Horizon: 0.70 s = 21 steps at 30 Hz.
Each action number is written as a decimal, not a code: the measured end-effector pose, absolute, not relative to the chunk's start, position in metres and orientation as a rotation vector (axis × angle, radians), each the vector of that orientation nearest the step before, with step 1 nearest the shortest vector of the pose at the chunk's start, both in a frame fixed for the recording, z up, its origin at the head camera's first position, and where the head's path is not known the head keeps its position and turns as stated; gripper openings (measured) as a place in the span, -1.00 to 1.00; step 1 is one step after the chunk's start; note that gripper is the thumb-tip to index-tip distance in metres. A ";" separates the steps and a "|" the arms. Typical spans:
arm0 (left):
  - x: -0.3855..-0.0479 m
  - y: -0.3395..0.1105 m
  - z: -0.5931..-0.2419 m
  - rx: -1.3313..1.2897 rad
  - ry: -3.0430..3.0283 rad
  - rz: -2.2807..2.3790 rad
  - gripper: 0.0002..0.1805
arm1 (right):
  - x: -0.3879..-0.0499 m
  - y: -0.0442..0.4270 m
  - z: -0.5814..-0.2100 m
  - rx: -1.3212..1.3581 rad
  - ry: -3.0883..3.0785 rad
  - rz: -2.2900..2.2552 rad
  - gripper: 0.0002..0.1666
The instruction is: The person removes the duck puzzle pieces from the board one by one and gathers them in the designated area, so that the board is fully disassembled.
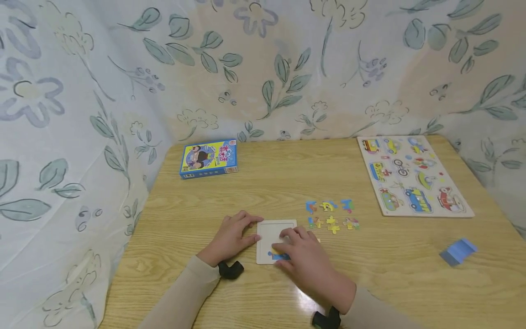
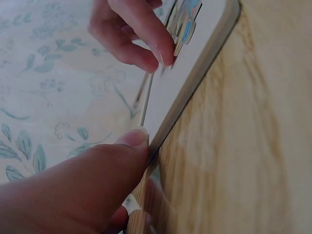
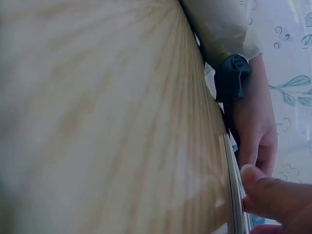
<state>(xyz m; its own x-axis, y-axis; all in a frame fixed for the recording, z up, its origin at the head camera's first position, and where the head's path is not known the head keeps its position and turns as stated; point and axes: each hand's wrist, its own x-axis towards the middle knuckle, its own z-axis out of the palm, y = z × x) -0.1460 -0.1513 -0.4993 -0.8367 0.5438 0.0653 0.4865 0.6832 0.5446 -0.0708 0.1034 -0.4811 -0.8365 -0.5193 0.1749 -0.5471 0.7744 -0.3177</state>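
A small square puzzle tray point(image 1: 269, 230) with a pale base lies flat before me. My left hand point(image 1: 231, 237) touches its left side, index finger by the upper corner and thumb against the edge; the thumb point(image 2: 132, 137) shows close up in the left wrist view. My right hand point(image 1: 310, 256) reaches over the tray's lower right part. Its thumb and index finger pinch a blue and yellow puzzle piece point(image 1: 279, 257), partly hidden by the fingers. That piece point(image 2: 187, 31) appears just above the tray base in the left wrist view.
Several loose puzzle pieces point(image 1: 332, 225) lie right of the tray. Farther off are a blue and yellow box point(image 1: 209, 157) at back left and a wooden vehicle puzzle board point(image 1: 415, 176) at back right. A blue block-like object point(image 1: 458, 251) sits at far right. Floral cloth point(image 1: 271, 68) hangs behind the table.
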 end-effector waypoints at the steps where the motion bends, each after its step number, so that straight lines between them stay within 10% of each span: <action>1: -0.146 -0.151 -0.499 0.852 2.786 0.856 -0.50 | -0.071 0.102 -0.483 0.869 -2.887 0.554 -0.54; 21: -0.145 -0.151 -0.497 0.875 2.800 0.843 -0.50 | -0.081 0.098 -0.489 0.819 -2.847 1.125 -0.64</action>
<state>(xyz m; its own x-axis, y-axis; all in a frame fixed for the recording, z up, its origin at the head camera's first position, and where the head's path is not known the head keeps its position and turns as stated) -0.1449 -0.1508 -0.4975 -0.8320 0.5495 0.0760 0.5002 0.6837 0.5313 -0.0813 0.0979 -0.4895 -0.8661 -0.4740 0.1587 -0.4544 0.6143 -0.6451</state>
